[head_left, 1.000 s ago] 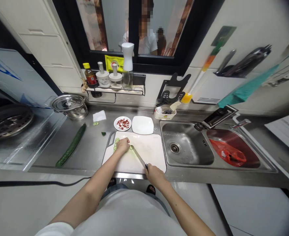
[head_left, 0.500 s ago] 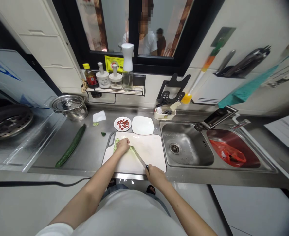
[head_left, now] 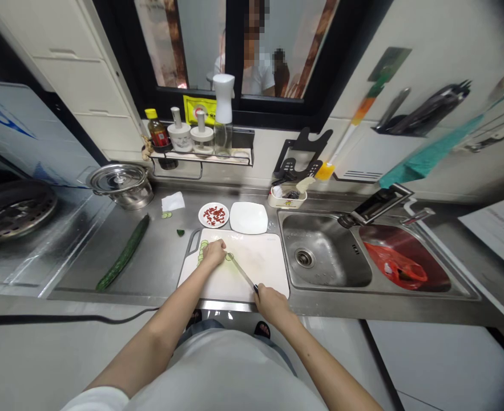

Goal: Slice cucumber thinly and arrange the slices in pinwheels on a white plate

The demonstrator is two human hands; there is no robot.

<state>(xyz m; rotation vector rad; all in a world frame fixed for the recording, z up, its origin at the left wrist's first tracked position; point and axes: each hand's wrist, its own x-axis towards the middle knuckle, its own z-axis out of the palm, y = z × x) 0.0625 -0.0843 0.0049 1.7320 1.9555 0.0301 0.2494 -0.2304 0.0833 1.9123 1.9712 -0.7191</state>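
Observation:
On the white cutting board (head_left: 260, 262), my right hand (head_left: 271, 301) is closed round the black handle of a knife (head_left: 244, 274), its blade pointing up and left. A round cucumber slice (head_left: 229, 257) lies at the blade's tip. My left hand (head_left: 214, 253) is closed on the board just left of the tip; whatever its fingers hold is hidden. Several cucumber slices (head_left: 201, 251) lie beside it at the board's left. Behind the board are a plate of chopped red pieces (head_left: 214, 215) and a white plate (head_left: 249, 218).
A whole cucumber (head_left: 124, 254) lies at the left, near a lidded steel pot (head_left: 125, 185). A cucumber end (head_left: 180, 233) and a white paper (head_left: 173, 201) are behind. The sink (head_left: 324, 251) is at the right, with a red bag (head_left: 399, 268) in its second basin.

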